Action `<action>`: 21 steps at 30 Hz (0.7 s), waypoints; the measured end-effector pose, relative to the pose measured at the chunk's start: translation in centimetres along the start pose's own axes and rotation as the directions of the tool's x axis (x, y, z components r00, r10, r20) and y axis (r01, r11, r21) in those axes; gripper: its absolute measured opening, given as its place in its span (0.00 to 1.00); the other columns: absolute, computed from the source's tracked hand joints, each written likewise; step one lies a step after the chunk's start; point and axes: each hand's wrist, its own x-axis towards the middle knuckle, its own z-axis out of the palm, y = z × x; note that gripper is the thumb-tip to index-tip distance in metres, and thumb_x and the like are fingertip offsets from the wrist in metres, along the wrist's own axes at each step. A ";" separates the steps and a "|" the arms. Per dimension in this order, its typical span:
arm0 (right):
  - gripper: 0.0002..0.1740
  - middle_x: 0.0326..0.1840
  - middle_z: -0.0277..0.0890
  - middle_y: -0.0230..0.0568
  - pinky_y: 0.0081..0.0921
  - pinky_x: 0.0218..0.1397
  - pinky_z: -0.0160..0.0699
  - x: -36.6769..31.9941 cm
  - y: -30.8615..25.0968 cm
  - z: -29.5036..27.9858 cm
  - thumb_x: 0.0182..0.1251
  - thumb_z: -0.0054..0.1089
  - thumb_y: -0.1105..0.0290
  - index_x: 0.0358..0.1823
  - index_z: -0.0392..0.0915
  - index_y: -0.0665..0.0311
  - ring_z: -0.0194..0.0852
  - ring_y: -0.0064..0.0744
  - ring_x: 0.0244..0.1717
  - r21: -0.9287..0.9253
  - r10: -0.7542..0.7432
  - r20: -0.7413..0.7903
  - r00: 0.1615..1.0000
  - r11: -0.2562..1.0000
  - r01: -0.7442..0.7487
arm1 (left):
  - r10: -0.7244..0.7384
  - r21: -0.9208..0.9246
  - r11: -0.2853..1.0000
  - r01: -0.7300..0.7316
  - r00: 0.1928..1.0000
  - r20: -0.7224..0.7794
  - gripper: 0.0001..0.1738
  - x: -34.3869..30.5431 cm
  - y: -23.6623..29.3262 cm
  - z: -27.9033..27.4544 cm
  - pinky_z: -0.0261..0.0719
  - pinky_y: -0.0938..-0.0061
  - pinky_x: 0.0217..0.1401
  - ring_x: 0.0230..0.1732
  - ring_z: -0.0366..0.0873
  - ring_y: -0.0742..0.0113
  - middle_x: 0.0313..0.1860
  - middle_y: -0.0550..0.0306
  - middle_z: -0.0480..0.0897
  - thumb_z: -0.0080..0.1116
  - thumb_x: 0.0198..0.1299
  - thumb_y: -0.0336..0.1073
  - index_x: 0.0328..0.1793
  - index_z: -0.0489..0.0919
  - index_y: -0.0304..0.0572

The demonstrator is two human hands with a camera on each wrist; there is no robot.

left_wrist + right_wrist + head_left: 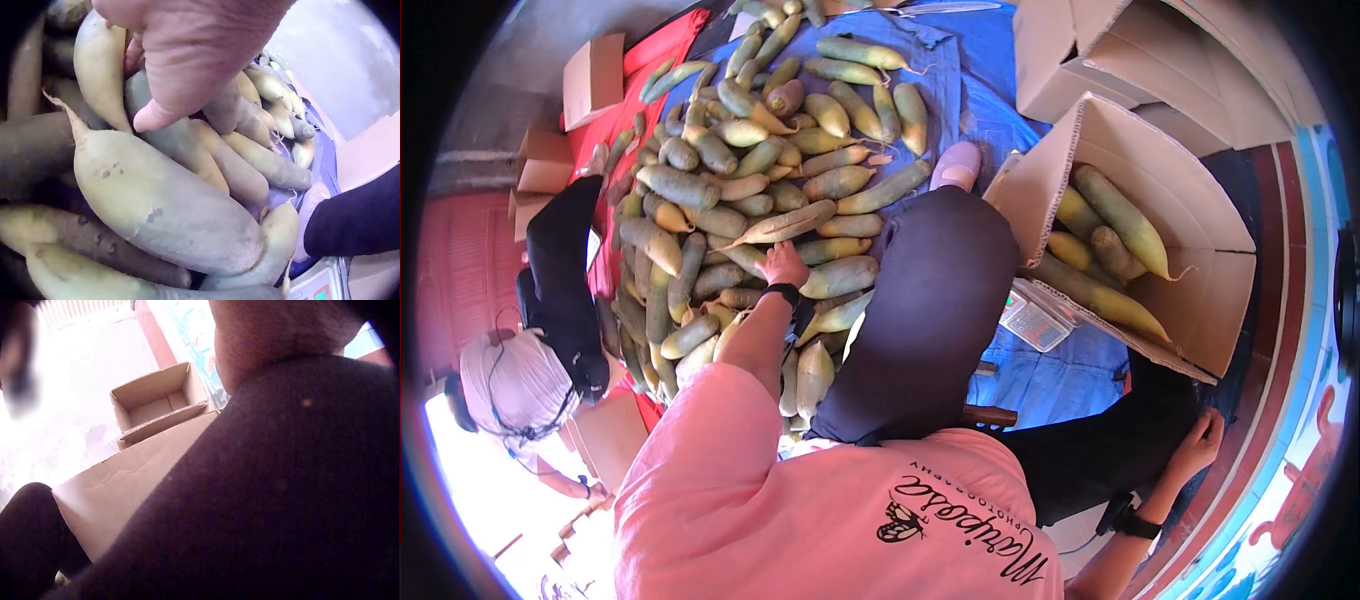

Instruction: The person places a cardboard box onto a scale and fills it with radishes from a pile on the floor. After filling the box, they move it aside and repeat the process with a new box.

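A large heap of green-and-cream radishes (pixel 840 277) covers the blue sheet. My left hand (pixel 783 266) reaches down onto the heap, close to a long cracked radish (pixel 785 224). In the left wrist view the left hand (pixel 187 56) is over several radishes, its thumb extended above a big pale one (pixel 156 194); its other fingertips are mostly hidden. My right hand (pixel 1197 443) rests on the dark trouser leg at the lower right and holds nothing visible; the right wrist view shows part of that hand (pixel 281 337) against the dark cloth.
An open cardboard box (pixel 1215 215) with several radishes stands at the right, beside a digital scale (pixel 1037 322). More boxes (pixel 1130 60) are behind it. Another person (pixel 518 385) sits at the far left near small boxes (pixel 593 82). A pink shoe (pixel 957 165) stands on the blue sheet.
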 end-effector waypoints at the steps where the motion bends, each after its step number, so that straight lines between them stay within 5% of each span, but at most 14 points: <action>1: 0.10 0.36 0.78 0.48 0.31 0.44 0.73 0.1 -0.2 0.0 0.68 0.50 0.69 0.39 0.76 0.69 0.76 0.42 0.38 -0.008 -0.005 0.012 1.000 1.000 0.005 | 0.026 0.014 1.000 -0.025 0.999 -0.020 0.28 0.3 -0.2 0.3 0.55 0.45 0.66 0.63 0.66 0.58 0.60 0.54 0.70 0.59 0.48 0.36 0.59 0.70 0.46; 4: 0.10 0.36 0.77 0.47 0.32 0.44 0.73 0.0 -0.3 0.0 0.68 0.50 0.69 0.39 0.76 0.69 0.76 0.43 0.38 -0.030 -0.019 0.008 1.000 0.999 0.020 | 0.105 0.131 0.986 -0.103 0.994 -0.008 0.22 -0.2 0.1 -0.3 0.58 0.52 0.63 0.61 0.67 0.56 0.55 0.50 0.71 0.59 0.47 0.36 0.52 0.76 0.47; 8: 0.09 0.35 0.77 0.47 0.33 0.44 0.73 0.2 -1.3 -0.1 0.67 0.50 0.70 0.37 0.76 0.69 0.76 0.45 0.38 -0.022 -0.026 -0.006 1.000 0.999 0.025 | 0.136 0.250 0.962 -0.113 0.988 -0.075 0.34 0.0 0.0 -0.2 0.68 0.59 0.57 0.54 0.74 0.58 0.53 0.54 0.73 0.72 0.41 0.52 0.53 0.73 0.50; 12: 0.08 0.34 0.76 0.47 0.33 0.43 0.73 0.2 -2.1 0.0 0.65 0.50 0.71 0.36 0.75 0.69 0.76 0.45 0.37 0.000 -0.015 -0.032 0.999 1.000 0.015 | 0.165 0.265 0.950 -0.163 0.986 0.015 0.33 0.8 -1.1 0.7 0.75 0.68 0.54 0.55 0.74 0.56 0.55 0.50 0.71 0.71 0.43 0.51 0.53 0.72 0.45; 17: 0.07 0.34 0.76 0.46 0.33 0.42 0.73 0.0 -2.4 -0.2 0.65 0.50 0.72 0.34 0.76 0.68 0.76 0.45 0.37 0.032 0.047 -0.039 0.998 0.998 -0.046 | 0.381 0.166 0.922 -0.350 0.895 -0.230 0.31 0.0 -1.2 0.7 0.76 0.63 0.53 0.51 0.76 0.50 0.52 0.46 0.73 0.71 0.44 0.44 0.51 0.69 0.40; 19: 0.07 0.34 0.76 0.46 0.32 0.42 0.73 -0.1 -2.4 -0.2 0.64 0.50 0.72 0.34 0.75 0.68 0.76 0.44 0.37 0.047 0.052 -0.067 0.996 0.998 -0.049 | 0.278 -0.052 0.960 -0.277 0.961 0.016 0.30 -0.7 -0.9 -0.4 0.77 0.61 0.52 0.50 0.78 0.48 0.47 0.42 0.78 0.70 0.46 0.42 0.50 0.68 0.38; 21: 0.07 0.34 0.77 0.45 0.32 0.42 0.73 -0.2 -2.1 -0.1 0.64 0.50 0.73 0.34 0.76 0.68 0.76 0.44 0.37 0.058 0.027 -0.088 0.996 0.998 -0.022 | 0.338 -0.010 0.941 -0.339 0.941 -0.025 0.29 -1.3 -1.0 -0.9 0.77 0.59 0.51 0.49 0.78 0.47 0.43 0.38 0.80 0.68 0.48 0.43 0.50 0.67 0.35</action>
